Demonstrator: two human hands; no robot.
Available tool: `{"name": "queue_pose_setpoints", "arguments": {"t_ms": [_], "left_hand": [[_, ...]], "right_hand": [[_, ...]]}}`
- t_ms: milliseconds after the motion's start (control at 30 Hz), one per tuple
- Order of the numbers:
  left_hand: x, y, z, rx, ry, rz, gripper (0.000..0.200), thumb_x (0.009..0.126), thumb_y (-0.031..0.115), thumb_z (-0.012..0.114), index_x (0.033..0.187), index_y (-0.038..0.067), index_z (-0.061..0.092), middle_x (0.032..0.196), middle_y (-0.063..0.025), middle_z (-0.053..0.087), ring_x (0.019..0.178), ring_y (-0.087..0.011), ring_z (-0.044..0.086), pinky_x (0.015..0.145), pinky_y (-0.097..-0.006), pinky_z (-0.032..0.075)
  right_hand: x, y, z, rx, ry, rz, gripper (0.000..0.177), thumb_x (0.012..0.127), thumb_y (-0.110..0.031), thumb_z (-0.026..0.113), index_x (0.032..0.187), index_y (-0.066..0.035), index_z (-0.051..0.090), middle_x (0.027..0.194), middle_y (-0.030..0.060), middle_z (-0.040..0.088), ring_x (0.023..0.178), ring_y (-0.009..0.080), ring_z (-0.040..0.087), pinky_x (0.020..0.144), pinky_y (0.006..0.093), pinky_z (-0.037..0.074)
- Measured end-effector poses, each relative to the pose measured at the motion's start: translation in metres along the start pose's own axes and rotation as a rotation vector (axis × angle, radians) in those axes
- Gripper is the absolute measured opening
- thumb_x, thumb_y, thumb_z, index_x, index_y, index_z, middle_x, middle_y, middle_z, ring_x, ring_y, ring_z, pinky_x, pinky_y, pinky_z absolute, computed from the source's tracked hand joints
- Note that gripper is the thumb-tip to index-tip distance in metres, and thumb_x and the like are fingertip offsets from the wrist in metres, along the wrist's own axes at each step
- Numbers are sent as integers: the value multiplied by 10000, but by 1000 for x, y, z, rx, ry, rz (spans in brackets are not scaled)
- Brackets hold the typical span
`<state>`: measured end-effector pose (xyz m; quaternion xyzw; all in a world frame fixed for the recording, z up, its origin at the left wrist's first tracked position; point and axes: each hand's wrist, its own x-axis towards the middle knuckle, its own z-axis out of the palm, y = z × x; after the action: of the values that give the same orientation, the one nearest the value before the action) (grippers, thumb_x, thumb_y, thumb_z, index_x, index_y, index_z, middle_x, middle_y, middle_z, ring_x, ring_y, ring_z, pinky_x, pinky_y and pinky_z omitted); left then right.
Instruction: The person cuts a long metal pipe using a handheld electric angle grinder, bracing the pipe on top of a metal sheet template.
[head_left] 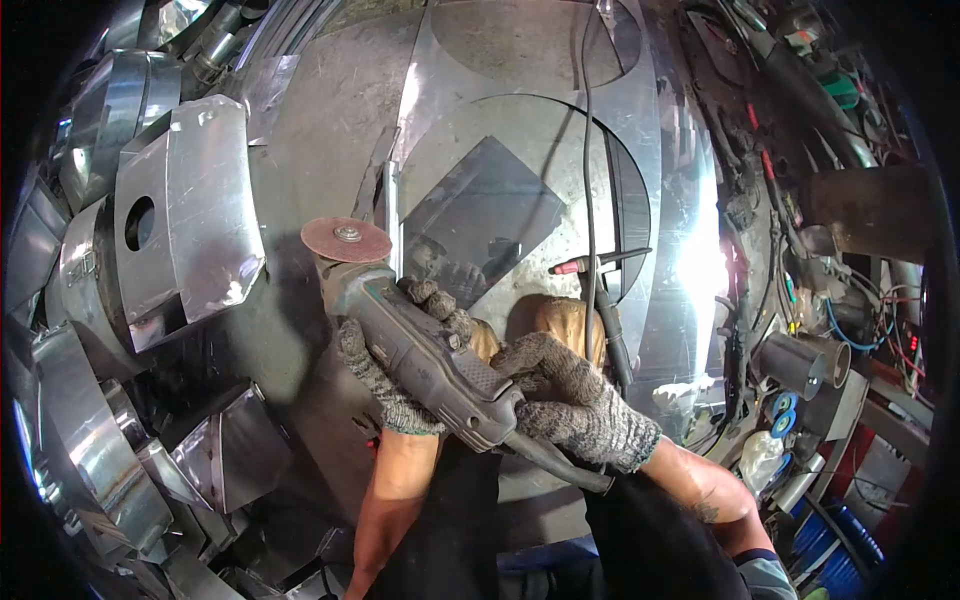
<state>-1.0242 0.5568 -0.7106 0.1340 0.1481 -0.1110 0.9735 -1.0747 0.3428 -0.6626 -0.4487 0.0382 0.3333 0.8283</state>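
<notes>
My left hand [388, 397], in a grey knitted glove, wraps round the body of a dark angle grinder [410, 345]. The grinder slants across my lap with its head up and to the left. A reddish-brown disc [325, 240] is fixed on that head, facing up. My right hand [590, 405], in a matching glove, closes on the grinder's rear end, where the thick power cord [560, 465] comes out. Part of the right fingers is hidden. Just beyond lies a dark square metal plate [490, 215], on the floor between sheet-metal cutouts.
Bent shiny metal parts [210, 200] are piled along the left. A welding torch [612, 330] and a hanging cable [588, 150] are close to my right shoe [570, 320]. Hoses, metal cylinders [793, 362] and blue tape rolls [783, 412] crowd the right side.
</notes>
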Motion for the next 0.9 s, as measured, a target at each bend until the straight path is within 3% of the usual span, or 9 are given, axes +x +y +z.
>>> {"name": "queue_pose_setpoints", "arguments": {"t_ms": [67, 200, 500, 667, 900], "left_hand": [[1, -1, 9, -68, -77, -37, 794, 877, 696, 634, 1318, 36, 601, 1187, -152, 677, 1027, -351, 668, 891, -508, 570], [0, 1, 7, -12, -56, 28, 733, 897, 625, 691, 1345, 54, 590, 1238, -160, 643, 1052, -321, 619, 816, -458, 557], [-6, 2, 10, -2, 69, -17, 747, 888, 625, 700, 1349, 48, 585, 1234, -161, 654, 1078, -355, 649, 897, -501, 573], [-4, 2, 3, -21, -6, 11, 716, 878, 621, 715, 1299, 57, 586, 1169, -126, 628, 1047, -315, 630, 859, -486, 559], [-7, 1, 7, -25, 42, -10, 736, 868, 633, 717, 1301, 56, 573, 1115, -105, 606, 995, -281, 601, 806, -459, 538]], "right_hand": [[-1, 4, -5, -6, -1, 6, 541, 983, -33, 685, 1480, -37, 471, 1444, 131, 555, 1362, 234, 534, 1160, 400, 428], [-3, -1, 1, -44, 40, -22, 535, 982, -48, 694, 1478, -44, 492, 1462, 127, 564, 1385, 233, 525, 1163, 397, 423], [-5, -1, -4, -190, -53, -83, 441, 1001, -87, 690, 1424, -43, 575, 1405, 130, 624, 1313, 243, 586, 1119, 398, 465], [-6, 3, -4, -210, -45, -101, 429, 997, -84, 695, 1410, -42, 585, 1370, 131, 639, 1279, 231, 604, 1085, 388, 487], [-4, -11, 1, -273, -76, -89, 487, 997, -41, 660, 1465, -44, 526, 1381, 134, 628, 1299, 232, 591, 1088, 375, 484]]}}
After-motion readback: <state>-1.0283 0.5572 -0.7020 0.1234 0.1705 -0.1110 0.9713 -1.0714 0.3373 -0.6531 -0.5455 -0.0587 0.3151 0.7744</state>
